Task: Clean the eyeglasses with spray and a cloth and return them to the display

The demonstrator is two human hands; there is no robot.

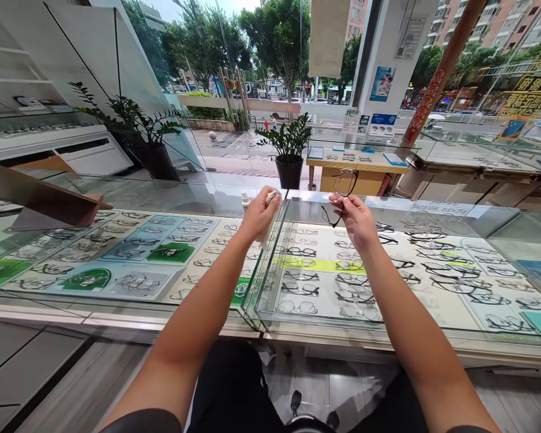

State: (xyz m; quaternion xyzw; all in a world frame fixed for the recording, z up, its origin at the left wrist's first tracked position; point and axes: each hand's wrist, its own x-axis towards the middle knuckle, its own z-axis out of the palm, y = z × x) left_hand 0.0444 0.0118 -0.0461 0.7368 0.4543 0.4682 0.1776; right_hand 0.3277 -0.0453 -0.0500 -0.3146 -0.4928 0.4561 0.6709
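Note:
My right hand (359, 224) pinches a pair of dark-rimmed eyeglasses (345, 182) and holds them up above the right glass display case. The glasses are turned on end, one lens above my fingers and the other below. My left hand (258, 215) is closed around a crumpled pale cloth (265, 231), which hangs below the fingers over the join of the two cases. The hands are apart at about the same height. Beneath them, rows of eyeglasses (301, 288) lie inside the glass case.
A small white bottle (245, 201) stands behind my left hand. On the left case rests a brown tilted stand (72, 201), perhaps a mirror. Potted plants (290, 171) stand before the window. A wooden display table (356, 161) is beyond the right case.

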